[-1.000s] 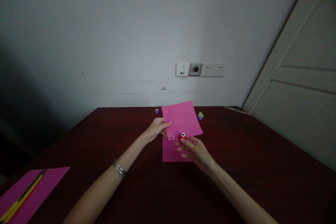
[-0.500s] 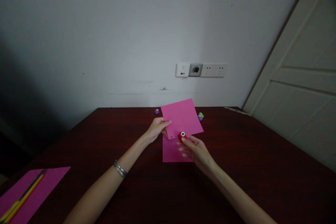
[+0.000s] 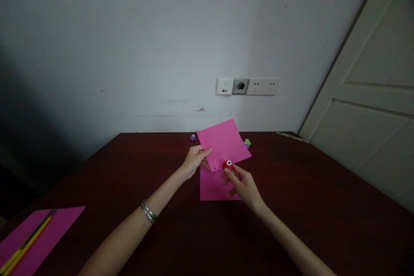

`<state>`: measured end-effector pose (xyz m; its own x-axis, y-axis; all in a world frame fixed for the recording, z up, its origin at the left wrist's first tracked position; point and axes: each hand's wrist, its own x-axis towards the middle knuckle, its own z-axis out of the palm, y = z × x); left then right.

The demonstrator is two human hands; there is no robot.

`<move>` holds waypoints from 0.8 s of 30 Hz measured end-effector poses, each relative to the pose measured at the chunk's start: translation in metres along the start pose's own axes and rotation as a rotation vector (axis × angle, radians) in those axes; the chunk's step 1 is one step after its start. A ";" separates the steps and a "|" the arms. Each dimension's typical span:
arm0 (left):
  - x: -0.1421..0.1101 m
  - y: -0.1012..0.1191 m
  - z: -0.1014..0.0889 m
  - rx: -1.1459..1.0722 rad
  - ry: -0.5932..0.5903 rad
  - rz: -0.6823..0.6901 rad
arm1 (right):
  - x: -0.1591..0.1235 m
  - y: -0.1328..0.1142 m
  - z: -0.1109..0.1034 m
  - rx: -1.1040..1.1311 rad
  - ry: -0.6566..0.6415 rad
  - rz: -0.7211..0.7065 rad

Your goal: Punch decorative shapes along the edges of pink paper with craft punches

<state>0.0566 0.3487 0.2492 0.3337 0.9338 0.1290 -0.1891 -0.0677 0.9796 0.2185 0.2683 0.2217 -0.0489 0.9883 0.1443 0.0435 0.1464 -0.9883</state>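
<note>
– Three pink sheets to count, right?

– Right: one raised sheet in the left hand, one lower sheet flat on the bench underneath, one side sheet over at the left.

– Why pinch by the left edge?

– Probably to leave the bottom edge free for the red punch. Thumb on top, fingers behind.

– And the right hand?

– Grip pinched on the red punch, right at that bottom edge; other fingers loose below. Contact with paper hard to tell.

– Other punches?

– Three, near the wall, perhaps parked out of the way: left purple punch, right purple punch, green punch. Four in all.

– Yellow sticks?

– Apparently two, laid along the side sheet.
</note>
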 end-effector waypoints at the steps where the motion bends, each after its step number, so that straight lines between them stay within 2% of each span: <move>1: 0.000 0.000 0.000 0.000 0.003 -0.001 | 0.000 0.001 -0.001 -0.123 0.015 -0.051; 6: 0.001 -0.001 -0.001 0.022 -0.013 -0.016 | 0.000 0.002 -0.010 -0.776 0.130 -0.398; 9: 0.001 -0.002 -0.001 0.044 -0.035 -0.026 | -0.002 -0.001 -0.013 -1.045 0.162 -0.437; 11: 0.001 -0.003 -0.002 0.051 -0.041 -0.031 | -0.002 -0.003 -0.013 -1.146 0.161 -0.434; 14: 0.000 -0.002 -0.002 0.052 -0.043 -0.039 | -0.003 -0.005 -0.012 -1.186 0.153 -0.449; 24: -0.001 0.000 0.002 0.045 0.015 -0.006 | -0.004 -0.003 -0.012 -1.058 0.154 -0.451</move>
<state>0.0576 0.3470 0.2491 0.3210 0.9392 0.1215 -0.1453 -0.0780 0.9863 0.2302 0.2643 0.2245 -0.1540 0.8213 0.5494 0.8691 0.3770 -0.3200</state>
